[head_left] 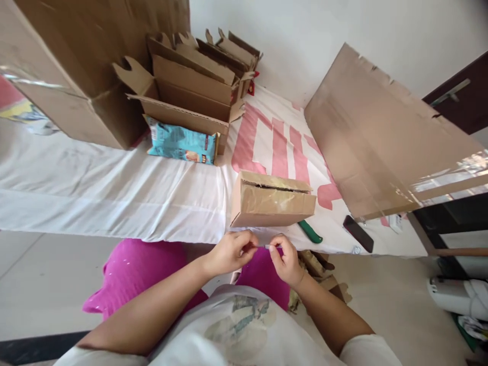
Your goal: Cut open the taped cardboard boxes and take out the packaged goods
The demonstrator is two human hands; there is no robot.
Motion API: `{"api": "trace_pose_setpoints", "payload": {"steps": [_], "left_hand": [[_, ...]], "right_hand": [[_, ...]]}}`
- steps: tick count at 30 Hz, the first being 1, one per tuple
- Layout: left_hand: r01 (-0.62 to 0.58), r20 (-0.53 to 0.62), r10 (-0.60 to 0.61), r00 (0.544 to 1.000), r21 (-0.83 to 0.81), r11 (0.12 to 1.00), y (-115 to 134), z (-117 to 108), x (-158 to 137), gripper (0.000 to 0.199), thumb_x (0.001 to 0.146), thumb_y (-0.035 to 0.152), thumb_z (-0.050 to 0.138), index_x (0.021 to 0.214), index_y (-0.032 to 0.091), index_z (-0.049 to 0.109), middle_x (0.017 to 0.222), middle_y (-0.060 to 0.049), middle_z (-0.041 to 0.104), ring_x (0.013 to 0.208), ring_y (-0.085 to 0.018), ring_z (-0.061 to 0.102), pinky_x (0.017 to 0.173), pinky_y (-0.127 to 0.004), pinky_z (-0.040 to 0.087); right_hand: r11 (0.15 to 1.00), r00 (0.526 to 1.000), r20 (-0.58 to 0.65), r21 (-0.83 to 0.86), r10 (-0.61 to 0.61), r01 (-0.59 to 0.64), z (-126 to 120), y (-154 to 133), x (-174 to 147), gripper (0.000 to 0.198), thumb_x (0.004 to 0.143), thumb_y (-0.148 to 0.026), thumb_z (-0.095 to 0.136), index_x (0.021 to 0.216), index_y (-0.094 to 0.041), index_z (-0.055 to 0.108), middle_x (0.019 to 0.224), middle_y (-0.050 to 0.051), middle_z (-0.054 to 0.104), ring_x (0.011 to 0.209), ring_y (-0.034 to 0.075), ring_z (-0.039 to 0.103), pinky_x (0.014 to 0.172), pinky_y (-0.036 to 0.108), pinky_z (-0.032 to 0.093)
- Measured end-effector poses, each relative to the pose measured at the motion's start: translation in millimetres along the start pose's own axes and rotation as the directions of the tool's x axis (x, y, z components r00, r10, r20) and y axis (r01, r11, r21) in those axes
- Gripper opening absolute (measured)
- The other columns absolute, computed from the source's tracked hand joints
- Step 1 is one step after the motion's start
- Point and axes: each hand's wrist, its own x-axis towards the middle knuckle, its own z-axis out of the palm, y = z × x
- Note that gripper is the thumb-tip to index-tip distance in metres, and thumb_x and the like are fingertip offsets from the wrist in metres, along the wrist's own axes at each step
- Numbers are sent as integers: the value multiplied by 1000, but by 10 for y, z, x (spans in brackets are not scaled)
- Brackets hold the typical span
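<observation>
Left hand (232, 250): fingers curled, thumb and forefinger drawn close together; whether they grip anything cannot be told.
Right hand (286, 260): thumb and forefinger pinched together on the thin pale strip; remaining fingers curled.
Thin pale strip (266, 246): between the two hands, at the right fingertips; too small for its material to be told.
Small carton (277, 202): just beyond both hands, near the front edge of the worktop (168, 216); top flaps folded over, with a dark gap between them.
Green handle (311, 232): beyond and to the right of the right hand, beside the carton's near right corner.
Dark phone (358, 234): farther right of the right hand, lying near the front edge.
Blue packet (182, 143): beyond and to the left of the left hand, against the nearest of the open cartons.
Open cartons (192, 81): in a row behind the packet, flaps raised.
Large cartons: one (76, 66) far to the left beyond the left hand, one (381, 137) beyond and to the right of the right hand.
White cloth (114, 198): spread beneath these objects, bearing pinkish-red marks beyond the hands.
</observation>
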Motion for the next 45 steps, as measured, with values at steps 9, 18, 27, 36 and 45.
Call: {"api": "trace_pose_setpoints", "payload": {"steps": [9, 18, 27, 36, 45], "left_hand": [[-36, 2, 36, 999, -19, 999, -57, -38, -18, 4, 88, 19, 54, 85, 19, 56, 68, 1, 62, 57, -10, 58, 54, -20, 46], [-186, -116, 195, 974, 91, 978, -64, 0, -6, 6, 88, 15, 54, 88, 20, 55, 68, 1, 63, 58, -11, 59, 55, -21, 46], [-137, -595, 246, 765, 223, 965, -205, -98, -30, 21, 83, 14, 58, 102, 21, 51, 82, -2, 54, 74, -15, 56, 66, -30, 49], [27, -519, 101, 849, 234, 972, -264, -300, 2, 59, 95, 47, 45, 144, 19, 30, 139, -19, 39, 133, -31, 38, 108, -53, 36], [-2, -583, 112, 805, 186, 982, -325, -459, 0, 42, 96, 33, 49, 137, 26, 43, 120, -11, 49, 116, -23, 50, 98, -42, 46]], "right_hand": [[695, 697, -575, -284, 427, -660, -1291, 1257, -61, 20, 77, -38, 44, 72, -21, 54, 66, 4, 59, 68, 20, 55, 68, 33, 46], [398, 545, -648, -376, 533, -837, -1897, 1690, -333, 24, 60, -30, 65, 77, -13, 64, 73, 15, 62, 86, 36, 57, 81, 50, 42], [758, 836, -442, -407, 324, -509, -1344, 1391, -5, 41, 79, -40, 51, 108, -13, 60, 100, 13, 63, 95, 25, 58, 86, 42, 48], [988, 984, -126, -81, 122, -133, -641, 634, 223, 51, 83, -40, 64, 127, -21, 45, 106, 9, 62, 91, 20, 62, 83, 39, 53], [990, 979, -201, -139, -38, 10, -624, 256, 373, 52, 85, -29, 64, 133, -23, 46, 124, 13, 56, 115, 27, 56, 92, 47, 52]]}}
